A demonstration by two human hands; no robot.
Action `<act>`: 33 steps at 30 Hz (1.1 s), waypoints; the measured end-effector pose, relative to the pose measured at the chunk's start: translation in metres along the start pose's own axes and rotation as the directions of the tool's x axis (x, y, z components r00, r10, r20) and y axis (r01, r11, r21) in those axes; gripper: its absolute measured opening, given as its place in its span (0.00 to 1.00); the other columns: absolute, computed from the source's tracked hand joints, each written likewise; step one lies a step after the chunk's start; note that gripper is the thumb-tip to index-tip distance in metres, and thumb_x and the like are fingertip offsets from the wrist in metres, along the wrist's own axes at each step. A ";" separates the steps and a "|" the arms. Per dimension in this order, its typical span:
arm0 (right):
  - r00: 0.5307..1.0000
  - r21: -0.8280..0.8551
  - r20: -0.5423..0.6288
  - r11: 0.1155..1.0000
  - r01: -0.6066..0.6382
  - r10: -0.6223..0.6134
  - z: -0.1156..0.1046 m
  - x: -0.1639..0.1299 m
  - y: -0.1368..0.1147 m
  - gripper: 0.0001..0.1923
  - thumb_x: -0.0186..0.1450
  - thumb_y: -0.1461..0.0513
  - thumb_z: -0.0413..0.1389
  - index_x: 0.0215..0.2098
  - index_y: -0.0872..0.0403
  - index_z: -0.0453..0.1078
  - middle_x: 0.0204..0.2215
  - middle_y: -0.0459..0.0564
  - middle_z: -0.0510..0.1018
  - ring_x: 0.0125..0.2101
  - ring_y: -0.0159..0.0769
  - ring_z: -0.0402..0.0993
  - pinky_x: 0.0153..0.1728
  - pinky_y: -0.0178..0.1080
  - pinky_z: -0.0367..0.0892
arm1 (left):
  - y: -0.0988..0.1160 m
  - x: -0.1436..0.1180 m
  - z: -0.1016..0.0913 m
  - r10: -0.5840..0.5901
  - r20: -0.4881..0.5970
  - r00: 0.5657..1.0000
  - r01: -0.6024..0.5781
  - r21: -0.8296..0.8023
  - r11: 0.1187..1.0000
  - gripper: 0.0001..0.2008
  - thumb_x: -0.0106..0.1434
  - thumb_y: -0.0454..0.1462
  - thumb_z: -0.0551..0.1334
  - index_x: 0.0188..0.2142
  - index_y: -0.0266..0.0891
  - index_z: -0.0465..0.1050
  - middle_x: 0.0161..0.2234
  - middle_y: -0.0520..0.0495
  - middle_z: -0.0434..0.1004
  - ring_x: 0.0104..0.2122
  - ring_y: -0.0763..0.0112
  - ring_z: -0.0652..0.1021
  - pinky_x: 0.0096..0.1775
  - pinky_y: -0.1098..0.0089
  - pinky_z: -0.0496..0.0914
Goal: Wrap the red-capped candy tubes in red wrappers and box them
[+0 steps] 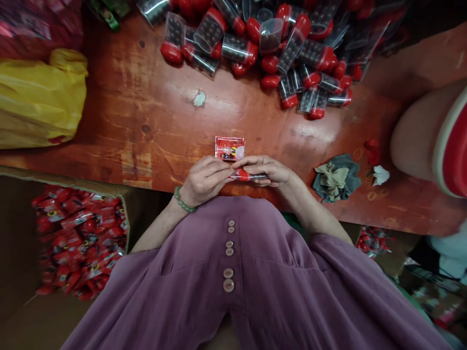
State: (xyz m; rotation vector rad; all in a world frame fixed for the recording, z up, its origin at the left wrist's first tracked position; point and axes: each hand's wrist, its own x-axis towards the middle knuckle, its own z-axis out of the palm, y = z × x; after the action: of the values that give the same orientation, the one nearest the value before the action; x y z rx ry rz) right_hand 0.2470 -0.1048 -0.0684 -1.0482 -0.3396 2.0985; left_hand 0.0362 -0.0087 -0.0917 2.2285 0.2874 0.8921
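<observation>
Close to my body, at the table's front edge, both hands meet on a small clear tube with a red cap. My left hand pinches its left end, where clear plastic shows. Around its right part my right hand is closed, and the fingers cover much of it. Just beyond my fingers a red printed card lies flat on the table. What the tube contains is hidden by my hands.
Several red-capped clear tubes with dark balls are heaped at the back. A yellow bag lies left, above a carton of red packets. At right are crumpled cloths and a large pale tub.
</observation>
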 end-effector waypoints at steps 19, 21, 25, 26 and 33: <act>0.988 -0.089 -0.142 0.995 0.050 -0.062 0.018 -0.004 -0.009 0.15 0.59 0.59 0.65 0.43 0.57 0.73 0.17 0.36 0.69 0.11 0.18 0.51 0.10 0.25 0.43 | 0.000 0.017 -0.007 0.079 0.102 0.992 -0.092 0.123 0.988 0.09 0.64 0.39 0.66 0.45 0.47 0.78 0.40 0.49 0.85 0.38 0.67 0.80 0.44 0.60 0.72; 0.985 -0.107 -0.154 0.992 0.065 -0.081 0.020 -0.005 -0.010 0.14 0.60 0.59 0.64 0.42 0.57 0.73 0.18 0.36 0.70 0.11 0.18 0.51 0.11 0.25 0.44 | 0.003 0.019 -0.008 0.080 0.138 0.987 -0.098 0.127 0.987 0.08 0.65 0.37 0.66 0.44 0.48 0.79 0.40 0.50 0.85 0.38 0.67 0.80 0.48 0.56 0.72; 0.982 -0.144 -0.161 0.987 0.074 -0.097 0.020 -0.005 -0.008 0.13 0.61 0.58 0.63 0.41 0.57 0.73 0.16 0.35 0.67 0.11 0.18 0.49 0.11 0.26 0.44 | 0.006 0.022 -0.006 0.045 0.170 0.984 -0.055 0.057 0.997 0.09 0.66 0.36 0.64 0.45 0.48 0.79 0.42 0.50 0.84 0.41 0.66 0.80 0.52 0.52 0.70; 0.980 -0.161 -0.168 0.984 0.082 -0.109 0.021 -0.005 -0.007 0.13 0.61 0.57 0.63 0.41 0.57 0.73 0.16 0.35 0.67 0.12 0.18 0.49 0.11 0.26 0.44 | 0.006 0.023 -0.006 0.046 0.164 0.985 -0.051 0.027 0.998 0.09 0.66 0.36 0.63 0.46 0.48 0.78 0.43 0.50 0.84 0.42 0.65 0.80 0.53 0.52 0.69; 0.773 -0.542 -0.309 0.771 0.336 -0.554 0.052 -0.007 -0.010 0.15 0.67 0.53 0.58 0.48 0.51 0.73 0.33 0.45 0.76 0.30 0.28 0.72 0.29 0.31 0.68 | 0.018 0.021 -0.013 -0.287 -0.139 0.948 0.274 -0.107 0.956 0.28 0.59 0.51 0.69 0.55 0.45 0.72 0.56 0.41 0.75 0.61 0.52 0.71 0.62 0.51 0.63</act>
State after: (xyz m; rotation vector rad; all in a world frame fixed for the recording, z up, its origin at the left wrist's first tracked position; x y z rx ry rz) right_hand 0.2149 -0.0984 -0.0265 -1.5146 -0.7968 1.2940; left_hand 0.0419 -0.0054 -0.0613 1.9794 0.6110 0.9017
